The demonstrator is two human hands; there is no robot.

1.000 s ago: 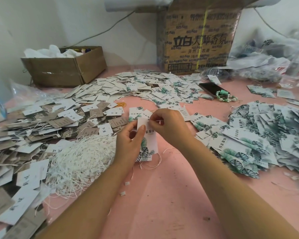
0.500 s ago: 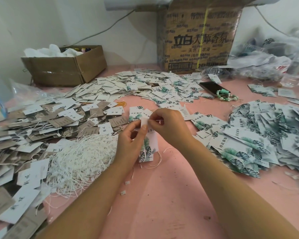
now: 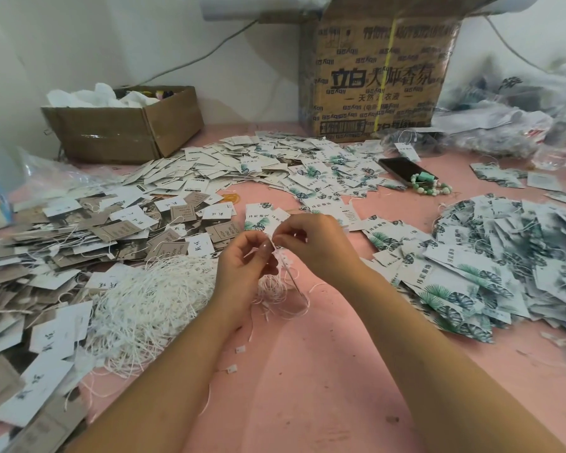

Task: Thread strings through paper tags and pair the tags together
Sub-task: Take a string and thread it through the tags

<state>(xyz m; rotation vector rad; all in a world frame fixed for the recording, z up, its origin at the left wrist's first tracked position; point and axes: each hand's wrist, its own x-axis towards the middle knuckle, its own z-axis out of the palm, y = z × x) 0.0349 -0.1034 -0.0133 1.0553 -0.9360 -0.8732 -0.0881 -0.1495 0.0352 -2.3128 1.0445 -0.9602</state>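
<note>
- Left hand (image 3: 245, 266): held above mid-table; thumb and forefinger closed in a narrow pinch on the string (image 3: 272, 289).
- Right hand (image 3: 317, 246): fingers curled, tips meeting the left hand's; pinches the same string.
- String: white. Loose loops hang under both hands, down to the table (image 3: 307, 387).
- Tag (image 3: 290, 273): just below the fingertips, blurred, about edge-on. Cannot tell which fingers touch it.
- String pile (image 3: 151, 299): white tangle on the table, just left of the left hand.
- Leaf tags (image 3: 487, 273): big heap with green leaf print, right of the right forearm.
- White tags (image 3: 242, 165): spread heap at back centre, in front of the 2 boxes.
- Brown tags (image 3: 62, 243): mixed with white ones, heap at far left.
- Small box (image 3: 125, 132): open cardboard, back left, white material inside.
- Large box (image 3: 373, 76): printed cardboard with a yellow strap, at the back, right of centre.
- Phone (image 3: 402, 170): dark, lying flat near the large box.
- Bracelet (image 3: 433, 188): green beads, at the phone's near end.
- Bags (image 3: 504, 125): clear plastic, back right.
</note>
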